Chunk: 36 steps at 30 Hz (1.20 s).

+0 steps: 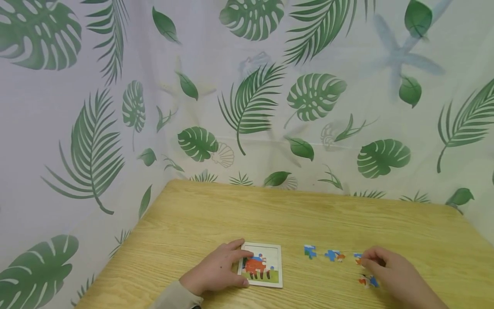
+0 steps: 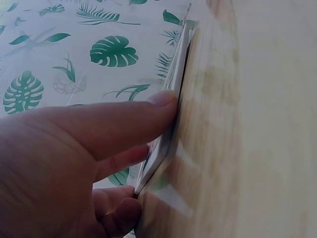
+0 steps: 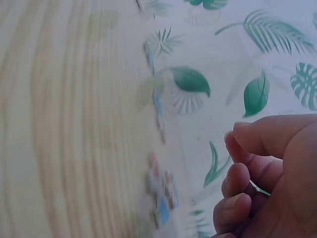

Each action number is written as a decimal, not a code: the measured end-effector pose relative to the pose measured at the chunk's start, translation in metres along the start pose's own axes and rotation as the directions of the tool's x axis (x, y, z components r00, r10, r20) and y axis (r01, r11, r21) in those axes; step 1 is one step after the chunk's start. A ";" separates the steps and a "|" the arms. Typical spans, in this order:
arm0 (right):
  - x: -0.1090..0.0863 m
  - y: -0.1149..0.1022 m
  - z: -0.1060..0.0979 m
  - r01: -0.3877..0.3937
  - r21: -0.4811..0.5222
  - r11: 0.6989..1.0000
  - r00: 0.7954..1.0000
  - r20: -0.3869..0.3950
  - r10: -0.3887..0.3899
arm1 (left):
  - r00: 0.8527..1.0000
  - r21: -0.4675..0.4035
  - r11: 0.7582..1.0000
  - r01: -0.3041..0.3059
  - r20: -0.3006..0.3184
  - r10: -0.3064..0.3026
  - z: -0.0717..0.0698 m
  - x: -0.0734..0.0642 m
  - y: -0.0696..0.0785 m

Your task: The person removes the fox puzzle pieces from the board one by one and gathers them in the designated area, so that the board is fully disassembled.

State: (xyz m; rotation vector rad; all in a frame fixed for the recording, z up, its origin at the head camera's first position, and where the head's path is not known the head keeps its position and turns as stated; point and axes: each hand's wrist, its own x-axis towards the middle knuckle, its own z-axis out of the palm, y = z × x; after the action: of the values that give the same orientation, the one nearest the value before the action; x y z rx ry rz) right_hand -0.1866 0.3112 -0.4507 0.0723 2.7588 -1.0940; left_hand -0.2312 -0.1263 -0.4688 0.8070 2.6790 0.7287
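A small white-framed jigsaw puzzle board (image 1: 280,266) lies on the table, partly filled with a picture of a red animal on green ground. My left hand (image 1: 220,266) holds its left side, thumb at the near corner and fingers spread to the far corner; the thumb (image 2: 133,121) presses the frame's edge in the left wrist view. My right hand (image 1: 397,274) hovers over loose puzzle pieces at the right, its fingers loosely curled and thumb tip close to the index finger (image 3: 233,141). Nothing shows between those fingertips. Just below them is a blue-and-orange piece (image 1: 357,256).
Between the board and my right hand lie a blue-green piece (image 1: 310,251) and a blue-orange piece (image 1: 334,255). Another piece (image 1: 363,280) lies nearer, beside my right hand. Behind the wooden table (image 1: 270,210) hangs a leaf-printed curtain (image 1: 251,171).
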 end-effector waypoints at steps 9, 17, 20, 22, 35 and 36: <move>-0.007 -0.027 0.013 0.075 0.098 0.992 0.996 0.040 -0.080 | 1.000 -0.023 1.000 0.017 0.009 -0.016 -0.001 0.000 0.002; -0.007 -0.045 0.022 0.122 0.136 0.983 0.992 0.025 -0.126 | 1.000 -0.015 1.000 0.018 0.007 -0.018 0.001 0.001 0.001; -0.005 -0.052 0.026 0.164 0.111 0.980 0.986 0.011 -0.166 | 1.000 -0.008 1.000 0.017 0.003 -0.017 0.001 0.001 0.000; -0.003 -0.057 0.031 0.192 0.100 0.976 0.981 0.008 -0.193 | 1.000 -0.011 1.000 0.015 0.000 -0.015 0.001 0.001 0.000; 0.011 -0.092 0.064 0.342 0.062 0.938 0.939 0.006 -0.343 | 1.000 -0.024 1.000 -0.007 -0.005 0.006 0.002 0.002 -0.003; 0.013 -0.095 0.066 0.340 0.055 0.939 0.940 0.012 -0.341 | 1.000 -0.022 1.000 -0.011 -0.004 0.011 0.002 0.002 -0.004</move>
State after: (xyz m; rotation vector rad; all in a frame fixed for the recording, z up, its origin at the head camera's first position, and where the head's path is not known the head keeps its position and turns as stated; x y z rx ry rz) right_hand -0.2002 0.1966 -0.4363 -0.4250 2.7892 -1.2347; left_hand -0.2338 -0.1271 -0.4723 0.8162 2.6669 0.7615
